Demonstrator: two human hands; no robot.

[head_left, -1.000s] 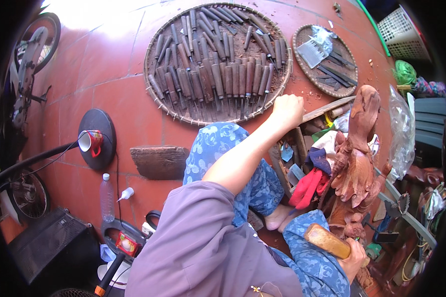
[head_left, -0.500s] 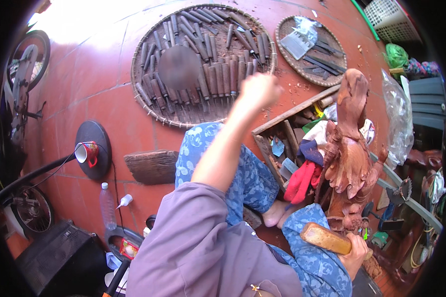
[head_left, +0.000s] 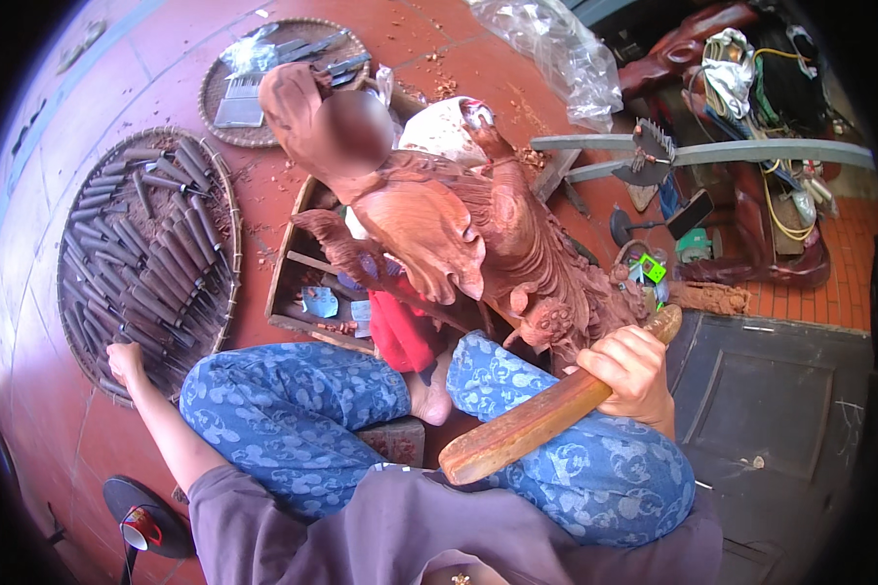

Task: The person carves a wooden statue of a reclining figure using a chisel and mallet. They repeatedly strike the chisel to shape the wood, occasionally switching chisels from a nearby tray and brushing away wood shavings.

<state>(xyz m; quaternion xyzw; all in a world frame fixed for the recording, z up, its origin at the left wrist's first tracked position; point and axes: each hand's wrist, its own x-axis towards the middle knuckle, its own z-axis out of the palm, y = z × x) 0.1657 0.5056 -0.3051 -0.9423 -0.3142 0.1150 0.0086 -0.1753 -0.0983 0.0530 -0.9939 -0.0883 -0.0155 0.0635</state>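
My right hand (head_left: 634, 369) is wrapped round a wooden mallet (head_left: 527, 429), a worn, flat-sided block held slantwise above my right thigh. Just beyond it stands a carved reddish-brown wooden figure (head_left: 424, 229), leaning to the left with flowing folds; a blurred patch covers part of its upper end. At the far left, my left arm reaches out to a round woven tray (head_left: 232, 234) full of wood-handled carving chisels (head_left: 156, 263). My left hand (head_left: 127, 363) is closed over the tray's near part; anything in its fingers is too small to make out.
A smaller woven tray (head_left: 210, 97) holds dark flat blades and a plastic bag. Behind the figure is a wooden box (head_left: 281, 283) with cloths and papers. A grey metal bar (head_left: 771, 151) crosses at right, above a dark panel (head_left: 771, 390). A red cup (head_left: 141, 526) sits lower left.
The view has swung to the right, bringing the figure to the middle. My left hand has come from the chisel tray's right side to its near part. My right hand still grips the mallet.
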